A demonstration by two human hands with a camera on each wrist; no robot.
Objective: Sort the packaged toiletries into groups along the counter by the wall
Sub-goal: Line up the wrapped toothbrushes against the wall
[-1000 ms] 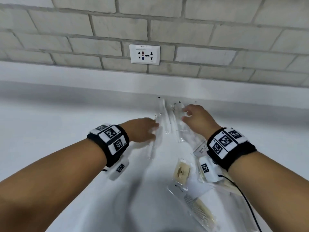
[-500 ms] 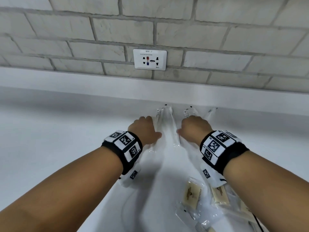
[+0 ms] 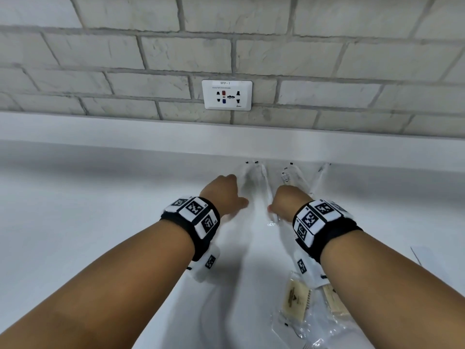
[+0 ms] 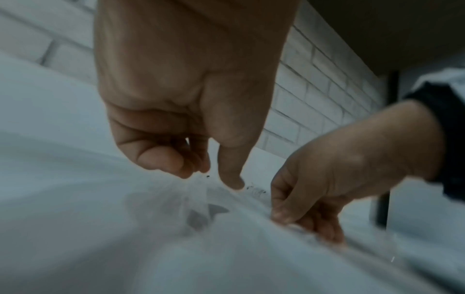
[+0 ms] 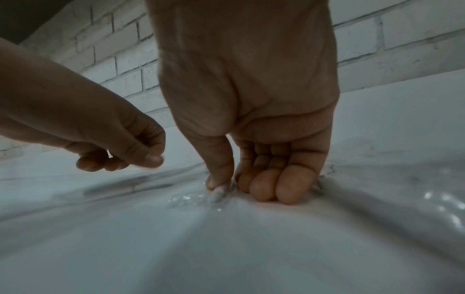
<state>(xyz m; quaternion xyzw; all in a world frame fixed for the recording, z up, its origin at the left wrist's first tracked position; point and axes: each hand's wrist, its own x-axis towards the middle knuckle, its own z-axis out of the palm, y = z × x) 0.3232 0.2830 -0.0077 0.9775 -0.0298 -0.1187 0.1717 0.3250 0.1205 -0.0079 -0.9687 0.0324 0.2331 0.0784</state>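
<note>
Hands nearer the wall; white counter, grey brick, socket.

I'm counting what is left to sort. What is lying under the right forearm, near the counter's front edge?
Clear packets, one with a beige comb-like item, lie on the white counter beneath the right forearm. The arm covers part of the pile, so no full count is possible.

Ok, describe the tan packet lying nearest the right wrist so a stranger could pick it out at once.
Start at the wall socket and come straight down the white counter, past the clear sleeves by the wall, to below the right hand. There the tan packet lies in clear wrap. Unlike the long clear sleeves, it is short, beige and has dark print.
</note>
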